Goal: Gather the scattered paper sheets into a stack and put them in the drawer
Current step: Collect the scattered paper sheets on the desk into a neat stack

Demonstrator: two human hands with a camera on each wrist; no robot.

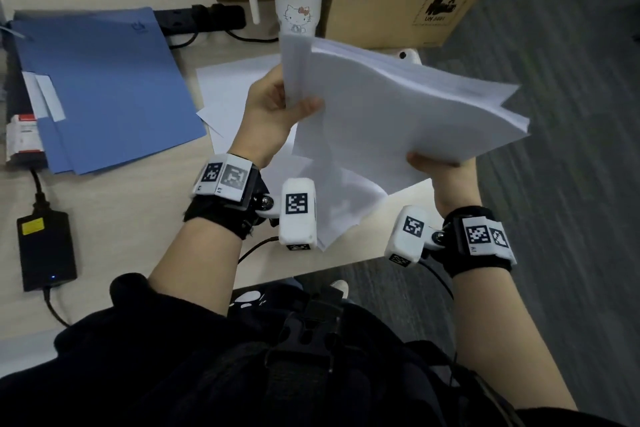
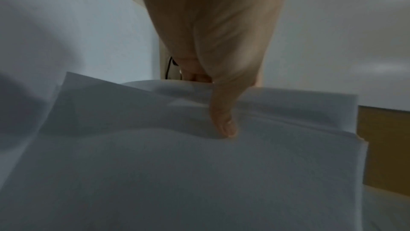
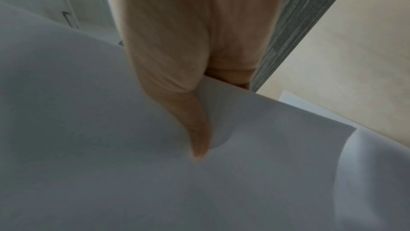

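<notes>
Head view showed a thick stack of white paper sheets (image 1: 398,107) lifted above the right end of the desk (image 1: 121,218). The left hand (image 1: 273,114) pinched its left edge, thumb on top; the right hand (image 1: 446,173) grasped its near edge, thumb on top. More loose sheets (image 1: 228,87) lay beneath on the desk, right of a blue folder (image 1: 104,87).

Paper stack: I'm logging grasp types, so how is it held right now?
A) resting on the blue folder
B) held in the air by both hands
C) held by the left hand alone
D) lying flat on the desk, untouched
B: the left hand grips the paper stack at its left edge and the right hand grips its near edge, above the desk.
</notes>
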